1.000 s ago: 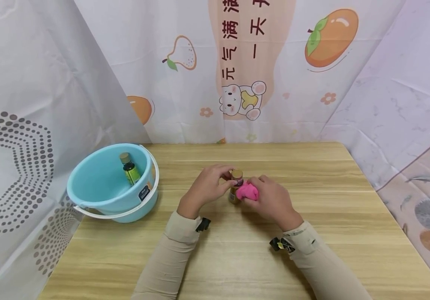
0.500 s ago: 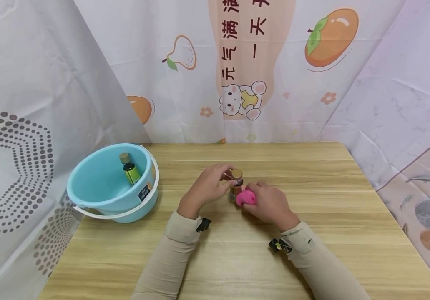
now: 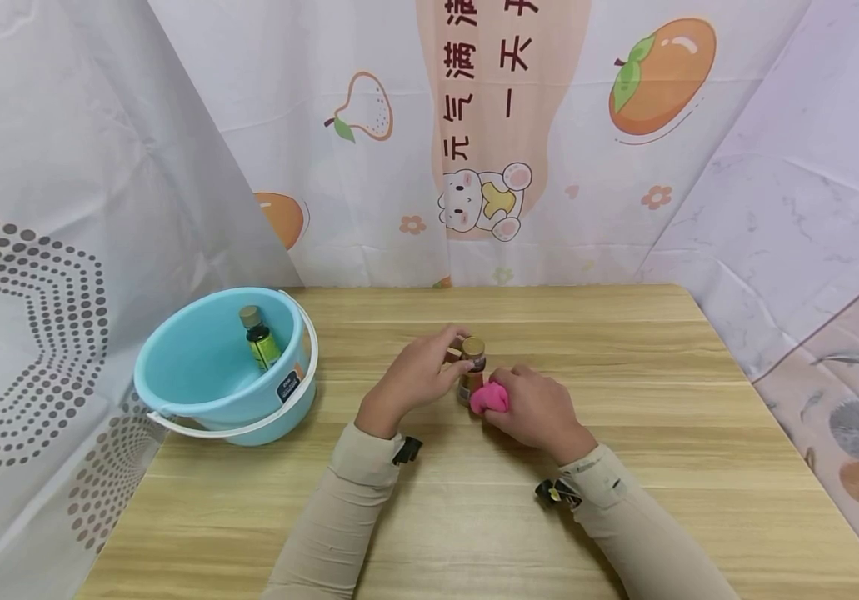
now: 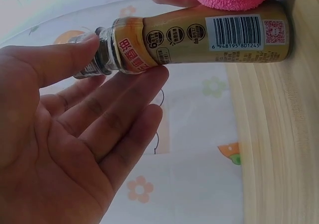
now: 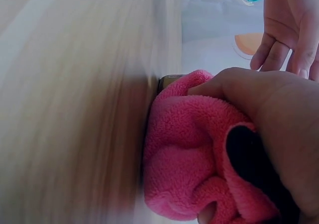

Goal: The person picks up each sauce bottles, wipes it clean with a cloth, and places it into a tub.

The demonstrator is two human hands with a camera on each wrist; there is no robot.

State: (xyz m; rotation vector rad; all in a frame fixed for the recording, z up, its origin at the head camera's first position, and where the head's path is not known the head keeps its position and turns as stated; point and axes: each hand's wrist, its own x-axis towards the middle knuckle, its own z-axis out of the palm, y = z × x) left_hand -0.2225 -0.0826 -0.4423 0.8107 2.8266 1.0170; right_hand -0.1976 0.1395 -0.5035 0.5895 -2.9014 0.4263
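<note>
A sesame oil bottle (image 4: pixel 174 37) with a gold label and a barcode stands upright on the wooden table; its golden cap (image 3: pixel 473 345) faces up in the head view. My left hand (image 3: pixel 416 377) pinches it near the neck, the thumb on one side and the fingers on the other. In my right hand (image 3: pixel 540 414) is a bunched pink cloth (image 3: pixel 490 398), pressed against the bottle's lower side. Seen from the right wrist, the cloth (image 5: pixel 179 144) hides nearly all of the bottle, and only a small piece of its base shows.
On the left of the table stands a light blue bucket (image 3: pixel 197 408) with a white handle. A bottle with a green label (image 3: pixel 263 346) leans inside it. Printed curtains (image 3: pixel 377 200) hang behind the wooden table (image 3: pixel 661 467) and along both sides.
My right hand and the pink cloth have moved down the bottle, toward its base, and slightly left. The left hand and the bottle have stayed nearly still.
</note>
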